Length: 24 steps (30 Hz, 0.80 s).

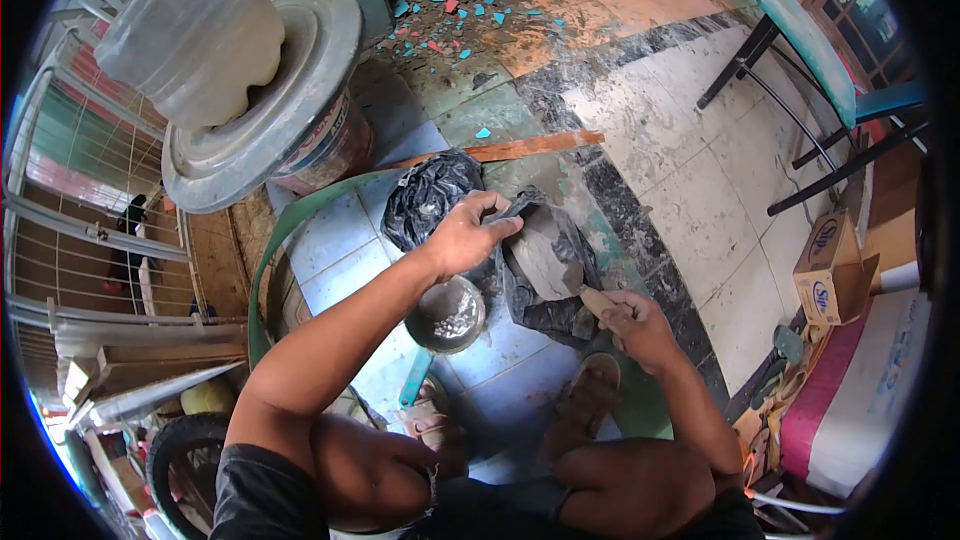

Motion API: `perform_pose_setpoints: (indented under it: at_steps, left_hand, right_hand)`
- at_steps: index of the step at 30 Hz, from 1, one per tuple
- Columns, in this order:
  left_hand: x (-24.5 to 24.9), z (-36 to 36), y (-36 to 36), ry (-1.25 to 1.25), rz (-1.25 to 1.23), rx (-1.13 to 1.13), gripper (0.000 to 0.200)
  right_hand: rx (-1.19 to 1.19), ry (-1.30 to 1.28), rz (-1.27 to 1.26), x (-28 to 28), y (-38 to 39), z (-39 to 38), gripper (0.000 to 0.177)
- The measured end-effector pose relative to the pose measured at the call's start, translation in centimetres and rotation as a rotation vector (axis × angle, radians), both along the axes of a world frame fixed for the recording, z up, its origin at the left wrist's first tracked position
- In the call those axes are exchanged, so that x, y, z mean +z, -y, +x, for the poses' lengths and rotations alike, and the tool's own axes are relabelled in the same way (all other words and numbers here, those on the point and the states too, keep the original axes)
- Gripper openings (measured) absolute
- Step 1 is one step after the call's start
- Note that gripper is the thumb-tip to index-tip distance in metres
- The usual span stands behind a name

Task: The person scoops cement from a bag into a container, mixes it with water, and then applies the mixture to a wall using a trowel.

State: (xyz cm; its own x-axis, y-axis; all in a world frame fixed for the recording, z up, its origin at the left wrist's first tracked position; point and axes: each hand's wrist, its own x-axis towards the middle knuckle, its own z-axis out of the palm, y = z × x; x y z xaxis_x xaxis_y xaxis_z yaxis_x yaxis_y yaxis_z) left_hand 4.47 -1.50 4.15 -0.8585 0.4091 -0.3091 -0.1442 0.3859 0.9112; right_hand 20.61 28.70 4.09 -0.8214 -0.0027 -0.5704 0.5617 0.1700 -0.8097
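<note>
An opened black plastic bag point(522, 302) with grey powder point(543, 252) in it stands on the floor in front of me. My left hand point(463, 238) pinches the bag's upper left edge. At the bag's lower right, my right hand point(637, 328) is closed around the light handle of a trowel point(596, 302); its blade reaches into the powder, partly hidden. Below my left forearm sits a round dipper point(446, 316) with a teal handle and wet-looking grey contents. A second, crumpled black plastic bag point(430, 198) lies just beyond my left wrist.
A wooden strip point(535, 147) lies beyond the bags, near a curved green strip point(268, 275). Rubble with teal and red chips point(445, 15) covers the far floor. A lidded bucket point(325, 145) stands left; a chair point(815, 60) and a carton point(830, 270) are right.
</note>
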Motion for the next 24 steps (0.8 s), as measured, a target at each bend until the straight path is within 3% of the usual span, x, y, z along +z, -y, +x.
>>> perform_pose_setpoints:
  at_steps: [6, 7, 20, 24]
  left_hand:
    - [-0.1, 0.4, 0.4, -0.059, -0.001, 0.034, 0.026]
    - [-0.1, 0.4, 0.6, -0.08, -0.021, 0.018, 0.037]
    - [1.0, -0.1, 1.1, -0.042, 0.057, 0.047, 0.031]
    - [1.5, 0.2, 4.4, -0.107, -0.087, 0.11, 0.038]
  right_hand:
    - [0.01, 0.033, -0.005, 2.7, 0.0, 0.3, 0.034]
    - [0.016, 0.034, 0.001, 3.1, 0.0, 0.4, 0.034]
    - [-0.008, 0.013, -0.039, 7.5, -1.5, 2.1, 0.039]
    - [0.021, -0.017, -0.04, 9.9, -1.5, 2.4, 0.043]
